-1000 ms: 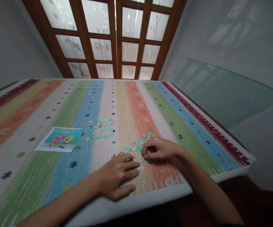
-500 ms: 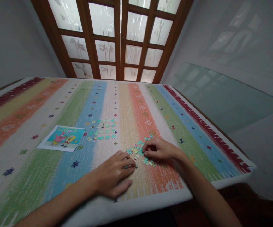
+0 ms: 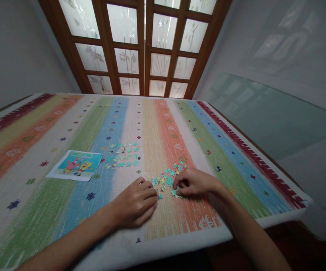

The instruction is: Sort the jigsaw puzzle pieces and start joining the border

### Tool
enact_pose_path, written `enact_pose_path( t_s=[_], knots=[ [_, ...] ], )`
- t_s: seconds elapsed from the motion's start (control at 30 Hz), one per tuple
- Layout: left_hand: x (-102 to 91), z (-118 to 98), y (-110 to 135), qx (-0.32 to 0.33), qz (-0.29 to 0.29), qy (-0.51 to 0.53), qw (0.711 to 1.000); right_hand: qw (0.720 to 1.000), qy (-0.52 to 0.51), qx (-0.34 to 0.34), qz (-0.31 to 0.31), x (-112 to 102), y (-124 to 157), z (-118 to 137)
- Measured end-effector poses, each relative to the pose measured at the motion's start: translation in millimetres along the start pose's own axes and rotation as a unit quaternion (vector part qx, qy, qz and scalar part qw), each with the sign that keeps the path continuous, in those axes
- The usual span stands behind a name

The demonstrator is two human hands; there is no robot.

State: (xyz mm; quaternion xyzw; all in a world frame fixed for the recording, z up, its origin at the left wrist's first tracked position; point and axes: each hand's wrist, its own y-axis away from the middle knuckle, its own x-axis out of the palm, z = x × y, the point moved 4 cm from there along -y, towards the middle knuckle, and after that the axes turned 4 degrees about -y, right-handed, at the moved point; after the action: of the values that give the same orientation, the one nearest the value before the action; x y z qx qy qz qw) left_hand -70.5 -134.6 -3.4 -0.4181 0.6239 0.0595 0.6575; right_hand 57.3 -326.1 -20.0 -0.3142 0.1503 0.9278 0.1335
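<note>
A loose pile of small jigsaw puzzle pieces [image 3: 163,180], mostly teal with some yellow and pink, lies on the tablecloth between my hands. My left hand [image 3: 137,202] rests at the pile's left edge, fingers curled together with the palm down. Whatever may be beneath those fingers is hidden; a teal piece [image 3: 159,195] shows right by their tips. At the pile's right side, my right hand [image 3: 193,183] has thumb and fingers bent in a pinch at a teal puzzle piece [image 3: 175,192]. Farther off, more puzzle pieces [image 3: 128,156] lie spread out in rows.
Left of the rows lies a picture sheet [image 3: 76,165] with cartoon figures on a teal background. A striped, patterned tablecloth [image 3: 95,124] covers the table. Beyond it stand wooden doors with frosted panes [image 3: 129,34], and a glass panel [image 3: 264,113] leans at the right wall.
My left hand's fingers and thumb have drawn together, and the hand has shifted slightly left. My right hand has moved a little toward me and right, its fingertips lower over the near pieces.
</note>
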Motion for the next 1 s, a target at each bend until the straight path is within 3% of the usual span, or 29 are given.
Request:
enact_pose_path(
  t_s=[0.5,0.6,0.77,1.0],
  knots=[
    [-3.8,2.3,0.4,0.006,-0.024,-0.051,0.998,0.998,-0.020,0.063,0.010,1.6,0.0,2.3],
    [-5.5,2.7,-0.5,0.006,-0.028,-0.055,0.998,0.999,-0.024,0.043,-0.007,0.0,0.7,2.0],
    [-6.3,4.4,-0.5,0.001,-0.025,-0.066,0.997,0.996,-0.016,-0.010,-0.093,-11.9,5.9,2.3],
    [-4.8,6.0,0.0,0.000,-0.019,-0.063,0.998,0.998,0.021,-0.018,-0.053,-8.2,1.9,9.3]
  ],
)
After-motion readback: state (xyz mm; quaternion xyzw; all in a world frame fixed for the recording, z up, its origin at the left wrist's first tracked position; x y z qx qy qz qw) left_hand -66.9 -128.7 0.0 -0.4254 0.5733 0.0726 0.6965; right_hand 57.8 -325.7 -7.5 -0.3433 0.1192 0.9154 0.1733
